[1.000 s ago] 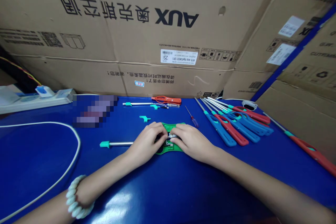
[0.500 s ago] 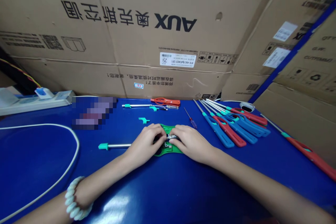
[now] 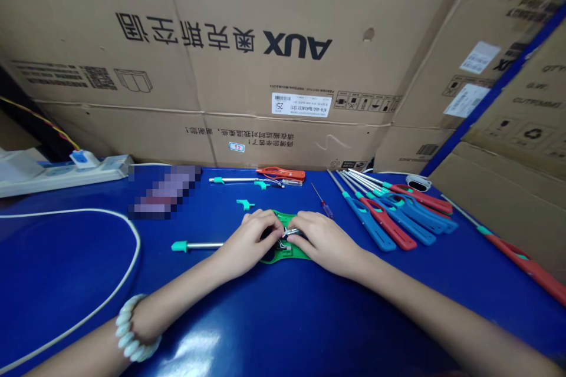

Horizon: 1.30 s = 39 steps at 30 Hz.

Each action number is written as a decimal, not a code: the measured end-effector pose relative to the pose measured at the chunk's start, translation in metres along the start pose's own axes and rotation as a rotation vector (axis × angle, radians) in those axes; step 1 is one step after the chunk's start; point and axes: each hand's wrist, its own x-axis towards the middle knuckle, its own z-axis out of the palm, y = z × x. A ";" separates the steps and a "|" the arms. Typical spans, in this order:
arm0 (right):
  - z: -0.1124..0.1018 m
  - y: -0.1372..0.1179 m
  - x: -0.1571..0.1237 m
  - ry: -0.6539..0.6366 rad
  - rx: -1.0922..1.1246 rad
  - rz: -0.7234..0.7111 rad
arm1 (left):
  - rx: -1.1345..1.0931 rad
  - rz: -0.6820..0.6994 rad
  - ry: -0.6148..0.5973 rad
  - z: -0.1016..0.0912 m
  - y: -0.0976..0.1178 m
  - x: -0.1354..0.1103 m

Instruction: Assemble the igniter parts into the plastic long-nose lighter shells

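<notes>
A green long-nozzle lighter (image 3: 286, 252) lies opened on the blue table (image 3: 283, 318), its metal tube with a teal tip (image 3: 179, 245) pointing left. My left hand (image 3: 250, 241) rests on the left part of its green shell, fingers curled and pinching at small parts inside. My right hand (image 3: 321, 240) covers the right part, fingertips pressed on a small metal piece (image 3: 289, 231) at the middle. The two hands almost touch. A loose teal trigger piece (image 3: 244, 204) lies just behind them.
Several assembled blue and red lighters (image 3: 393, 209) lie fanned at the right, one more red lighter (image 3: 522, 259) farther right. A red half-built lighter (image 3: 274, 175), a small screwdriver (image 3: 322, 201), a white cable (image 3: 110, 283) and a power strip (image 3: 66, 168) are around. Cardboard boxes (image 3: 265, 53) wall the back.
Both hands stay on the green lighter with only slight finger shifts. The view has drifted a little, so everything sits slightly to the right.
</notes>
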 end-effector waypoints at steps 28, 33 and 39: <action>-0.002 0.000 0.000 -0.015 0.170 0.044 | 0.311 0.169 -0.104 -0.026 0.005 -0.008; -0.003 -0.001 0.000 -0.023 0.182 0.047 | 0.176 0.123 -0.131 -0.031 0.004 -0.008; -0.005 -0.002 -0.002 -0.034 0.184 0.053 | 0.119 0.108 -0.283 -0.036 0.001 -0.011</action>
